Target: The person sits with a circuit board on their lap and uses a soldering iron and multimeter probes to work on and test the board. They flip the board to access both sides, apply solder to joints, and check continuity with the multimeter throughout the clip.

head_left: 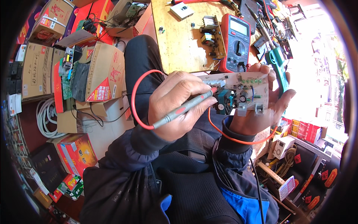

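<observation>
My left hand (175, 102) is closed around a grey and red test probe (182, 109), held like a pen. Its tip end reaches the left side of a pale circuit board (263, 89); whether it touches is hidden. My right hand (246, 121) grips that board from below, tilted up over my lap. Capacitors, green parts and a teal block-shaped component (223, 100) stand on it. A teal-handled tool (276, 61) passes between the fingers and thumb of my right hand. A red lead (135, 99) loops from the probe, and an orange-red wire (238, 139) crosses my right wrist.
Ahead is a wooden table (175, 48) with a red multimeter (237, 41), a second board (213, 39), a small white box (181, 11) and loose transistors. Cardboard boxes (106, 72) and coiled white cable (46, 119) lie left. A hammer (274, 173) and clutter fill the lower right.
</observation>
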Demonstrator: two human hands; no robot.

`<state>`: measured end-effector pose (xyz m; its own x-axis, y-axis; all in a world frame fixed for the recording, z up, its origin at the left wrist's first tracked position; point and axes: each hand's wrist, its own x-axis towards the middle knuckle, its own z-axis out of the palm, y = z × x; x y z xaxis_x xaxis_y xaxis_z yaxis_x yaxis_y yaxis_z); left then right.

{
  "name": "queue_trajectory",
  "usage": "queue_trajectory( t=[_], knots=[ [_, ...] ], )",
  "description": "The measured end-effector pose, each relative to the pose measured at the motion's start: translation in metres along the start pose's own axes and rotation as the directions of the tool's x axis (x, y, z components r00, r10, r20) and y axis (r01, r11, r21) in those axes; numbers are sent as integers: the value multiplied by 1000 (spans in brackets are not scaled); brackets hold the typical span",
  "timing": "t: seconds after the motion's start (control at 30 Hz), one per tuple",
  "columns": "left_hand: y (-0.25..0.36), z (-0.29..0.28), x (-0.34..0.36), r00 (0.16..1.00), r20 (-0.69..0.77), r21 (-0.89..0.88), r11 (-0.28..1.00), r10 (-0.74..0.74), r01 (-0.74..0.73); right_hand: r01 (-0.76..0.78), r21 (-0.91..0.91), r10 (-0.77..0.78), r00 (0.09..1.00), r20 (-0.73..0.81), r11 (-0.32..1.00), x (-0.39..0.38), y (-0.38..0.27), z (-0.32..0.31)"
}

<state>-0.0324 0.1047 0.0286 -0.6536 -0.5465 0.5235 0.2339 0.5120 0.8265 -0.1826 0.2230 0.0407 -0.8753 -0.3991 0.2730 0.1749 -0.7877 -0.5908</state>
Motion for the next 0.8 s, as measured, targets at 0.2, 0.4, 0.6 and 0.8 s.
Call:
queue_trajectory(
  t=[0.2,0.4,0.6,0.8],
  knots=[
    [5,4,-4,998,10,-15,998,63,-62,-66,47,72,985,-155,997,1,-8,0],
    [6,1,0,973,71,81,971,220,-225,-69,69,77,988,-136,995,-3,-13,0],
    [11,2,2,967,73,124,959,246,-254,-37,23,39,992,-123,999,-7,-16,-1],
    [16,0,4,987,104,74,989,124,-132,1,70,1,1000,-18,998,-7,-12,-5]
  ],
)
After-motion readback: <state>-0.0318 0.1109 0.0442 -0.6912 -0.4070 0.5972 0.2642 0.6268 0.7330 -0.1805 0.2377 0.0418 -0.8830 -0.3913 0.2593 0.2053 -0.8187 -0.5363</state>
